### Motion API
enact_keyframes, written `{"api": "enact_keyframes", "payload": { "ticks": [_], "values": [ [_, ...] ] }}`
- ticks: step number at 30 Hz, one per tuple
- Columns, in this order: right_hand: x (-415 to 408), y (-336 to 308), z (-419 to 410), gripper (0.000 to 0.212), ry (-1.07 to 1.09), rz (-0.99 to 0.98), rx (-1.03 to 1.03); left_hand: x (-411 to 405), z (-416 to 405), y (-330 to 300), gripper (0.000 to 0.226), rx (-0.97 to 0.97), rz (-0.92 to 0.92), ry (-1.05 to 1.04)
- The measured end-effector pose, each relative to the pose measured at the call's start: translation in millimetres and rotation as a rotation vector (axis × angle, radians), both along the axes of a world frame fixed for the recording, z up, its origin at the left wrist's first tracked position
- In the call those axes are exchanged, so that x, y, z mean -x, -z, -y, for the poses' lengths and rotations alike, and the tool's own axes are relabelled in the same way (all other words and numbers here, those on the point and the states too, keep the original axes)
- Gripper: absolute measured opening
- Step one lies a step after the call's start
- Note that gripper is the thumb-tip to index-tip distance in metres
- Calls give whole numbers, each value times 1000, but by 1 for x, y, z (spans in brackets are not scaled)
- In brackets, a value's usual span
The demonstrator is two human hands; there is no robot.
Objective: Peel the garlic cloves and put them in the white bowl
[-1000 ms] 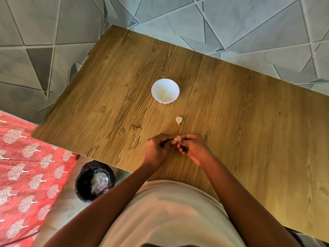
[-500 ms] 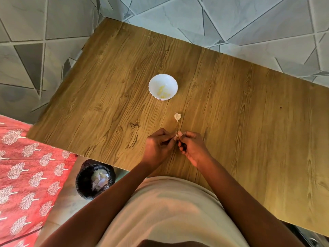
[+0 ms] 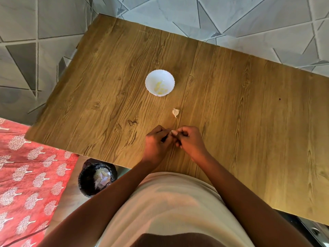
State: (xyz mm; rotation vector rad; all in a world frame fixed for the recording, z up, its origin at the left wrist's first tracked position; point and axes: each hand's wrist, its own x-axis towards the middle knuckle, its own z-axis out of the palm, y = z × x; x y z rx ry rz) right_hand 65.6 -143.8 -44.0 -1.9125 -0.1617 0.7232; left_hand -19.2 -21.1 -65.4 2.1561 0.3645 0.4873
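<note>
both hands are working close together over the near part of the brown wood-grain desk [image 3: 231,107]. the left hand [image 3: 156,143] is curling its fingers inward, and the right hand [image 3: 191,141] is curling toward it, so that the fingertips are meeting over a small pale object [image 3: 173,133]. judging from the task, this is a garlic clove being pinched between the two hands; it is almost wholly hidden, so how much skin is left on it cannot be told.

a second, unpeeled whitish garlic clove with a papery tip [image 3: 175,112] is lying on the desk just beyond the hands, between them and the small round white bowl with a scalloped rim [image 3: 151,77]. the bowl is holding a few yellowish peeled pieces [image 3: 160,87]. a black-lined bin on the floor [image 3: 97,178], left of the person, is holding pale scraps, probably peel.

step in hand: peeling. task judged partly done.

notes on doing it well:
- one hand is best steadying the clove while the other hand's nail is lifting skin from the root end.
- pressure is best kept light; a bare clove is likely slippery.
- peel is best kept out of the bowl, going to the bin.
- loose clove is waiting next.
</note>
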Motion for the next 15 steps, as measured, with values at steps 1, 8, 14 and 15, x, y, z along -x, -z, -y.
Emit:
{"api": "enact_keyframes", "payload": {
  "ticks": [1, 8, 14, 15],
  "values": [
    [0, -2, 1, 19, -38, 16, 11, 1, 0, 1, 13, -5, -5, 7],
    [-9, -9, 9, 20, -103, -70, -70, 4, -3, 5, 18, 25, -6, 65],
    [-11, -8, 13, 18, -159, -80, -100, 6, -3, 0, 14, 165, -12, 84],
    [-11, -9, 14, 17, -166, -88, -107, 7, -3, -1, 12, 186, -16, 98]
  ]
}}
